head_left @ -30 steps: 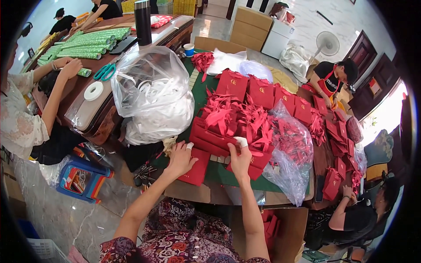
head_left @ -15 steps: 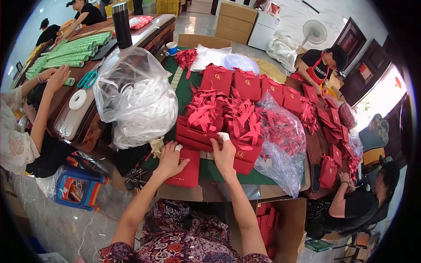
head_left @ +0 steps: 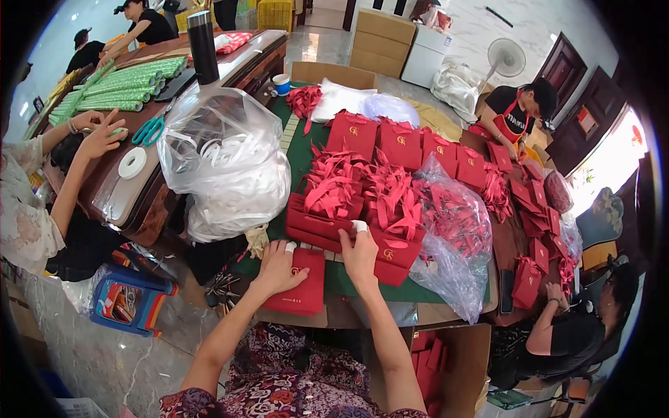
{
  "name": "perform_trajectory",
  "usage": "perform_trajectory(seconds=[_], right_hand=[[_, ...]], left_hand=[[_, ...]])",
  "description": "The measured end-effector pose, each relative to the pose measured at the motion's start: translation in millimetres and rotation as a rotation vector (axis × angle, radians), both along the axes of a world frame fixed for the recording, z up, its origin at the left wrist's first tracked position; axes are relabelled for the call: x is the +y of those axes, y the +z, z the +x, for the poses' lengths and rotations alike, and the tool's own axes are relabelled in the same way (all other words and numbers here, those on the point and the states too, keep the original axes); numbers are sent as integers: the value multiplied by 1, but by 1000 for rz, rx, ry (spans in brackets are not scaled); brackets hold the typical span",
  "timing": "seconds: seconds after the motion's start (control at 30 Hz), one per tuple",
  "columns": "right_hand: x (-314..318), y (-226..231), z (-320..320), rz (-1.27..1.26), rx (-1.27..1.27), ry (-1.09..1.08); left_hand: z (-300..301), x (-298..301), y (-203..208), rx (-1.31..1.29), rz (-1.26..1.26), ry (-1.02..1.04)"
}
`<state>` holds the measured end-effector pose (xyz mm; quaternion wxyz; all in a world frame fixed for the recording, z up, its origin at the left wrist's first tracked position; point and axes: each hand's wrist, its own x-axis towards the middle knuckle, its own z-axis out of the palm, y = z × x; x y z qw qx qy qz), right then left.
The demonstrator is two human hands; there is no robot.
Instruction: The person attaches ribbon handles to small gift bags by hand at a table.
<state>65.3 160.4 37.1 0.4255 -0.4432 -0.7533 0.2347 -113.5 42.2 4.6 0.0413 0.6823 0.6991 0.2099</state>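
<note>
My left hand (head_left: pixel 279 270) is open, its fingers lying over the upper left part of a flat red gift bag (head_left: pixel 301 301) at the table's near edge. My right hand (head_left: pixel 359 256) is closed on the front edge of a red gift bag (head_left: pixel 317 230) in the row just beyond. White wrapping covers a fingertip on each hand. Heaps of red ribbon handles (head_left: pixel 334 184) spill over the standing bags. Right of my right hand stands another red gift bag (head_left: pixel 398 263) with a gold emblem. The fingertips behind the bag edge are hidden.
A clear bag of white ribbon (head_left: pixel 233 174) bulges at left; a clear bag of red ribbon (head_left: pixel 456 223) lies at right. An open carton (head_left: pixel 453 369) holds red bags below the table. Co-workers sit right and left. Scissors (head_left: pixel 148 131) and a dark tumbler (head_left: pixel 203 49) are on the left table.
The whole view has shifted slightly, so things sit a little lower and farther right. My hands keep nearly the same places on the bags. The left co-worker's hands have changed pose.
</note>
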Motion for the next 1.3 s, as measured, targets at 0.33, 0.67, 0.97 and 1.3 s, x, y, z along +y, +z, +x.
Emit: perform_trajectory(seconds=[0.33, 0.67, 0.97, 1.3], right_hand=[[-22, -10, -19, 142, -241, 11], [-7, -39, -34, 101, -434, -36], [-20, -29, -21, 89, -366, -9], [-58, 4, 92, 217, 24, -280]], left_hand=[[10, 36, 11, -161, 329, 145], [8, 75, -12, -190, 222, 190], [16, 66, 3, -198, 235, 192], [22, 35, 16, -272, 298, 95]])
